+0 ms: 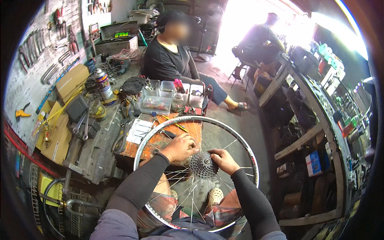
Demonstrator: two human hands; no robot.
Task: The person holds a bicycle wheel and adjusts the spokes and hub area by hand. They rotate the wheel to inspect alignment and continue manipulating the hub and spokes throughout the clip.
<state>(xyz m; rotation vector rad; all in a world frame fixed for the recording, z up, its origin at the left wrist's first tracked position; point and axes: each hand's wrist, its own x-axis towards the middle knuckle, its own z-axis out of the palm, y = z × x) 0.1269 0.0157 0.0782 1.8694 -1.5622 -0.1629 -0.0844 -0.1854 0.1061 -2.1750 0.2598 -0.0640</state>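
Note:
A spoked bicycle wheel (245, 145) with a black and white rim lies across my lap. At its centre sits a dark, greasy cassette (202, 168) of stacked sprockets, facing up. My left hand (182, 147) is closed, its fingers curled in at the upper left of the cassette; what they grip among the spokes is hidden. My right hand (225, 161) pinches the right side of the cassette with thumb and fingers, close to the axle end. Black sleeves cover both forearms.
An orange-topped bench (160, 145) holds a paper sheet (141, 131), a black-handled tool (168, 133) and plastic bins (158, 105). Wrenches (86, 127) and a spray can (103, 83) stand left. One person (170, 60) sits ahead, another (262, 42) farther off. A wooden rack (306, 140) runs along the right.

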